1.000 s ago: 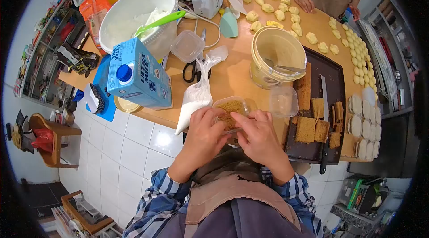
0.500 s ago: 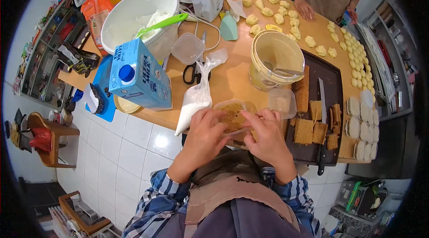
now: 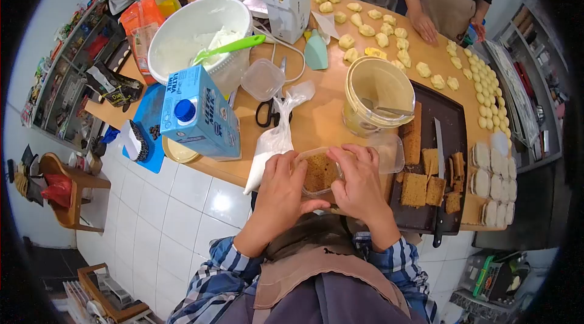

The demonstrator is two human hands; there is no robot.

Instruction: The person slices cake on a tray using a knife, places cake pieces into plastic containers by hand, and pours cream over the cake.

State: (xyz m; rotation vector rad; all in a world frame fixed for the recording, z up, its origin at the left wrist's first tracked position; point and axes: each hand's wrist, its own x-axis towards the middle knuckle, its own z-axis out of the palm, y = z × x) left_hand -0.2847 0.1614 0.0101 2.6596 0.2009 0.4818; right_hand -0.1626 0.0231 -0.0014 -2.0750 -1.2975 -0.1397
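Observation:
A small clear plastic container with brown cake (image 3: 320,172) inside stands at the table's near edge. My left hand (image 3: 281,190) is at its left side, thumb apart from the fingers. On the right side, my right hand (image 3: 359,181) has its fingers bent over the rim. Both hands hold the container between them. Left of it lies a filled piping bag (image 3: 269,144) of white cream. A clear lid or empty container (image 3: 387,152) is just beyond my right hand. Cut cake pieces (image 3: 413,189) and a long knife (image 3: 438,154) rest on a dark tray (image 3: 450,96).
A milk carton (image 3: 204,118), a white bowl (image 3: 176,38) with a green spatula (image 3: 234,46) and scissors (image 3: 265,114) are at left. Beyond are a cream tub (image 3: 377,93), a mixer (image 3: 285,11) and dough pieces (image 3: 383,39). Wrapped stacks (image 3: 490,172) stand at right. Two people are across the table.
My fingers have moved from over the cake outward to the container's sides and rim. The view has shifted slightly, so the things at left appear farther right.

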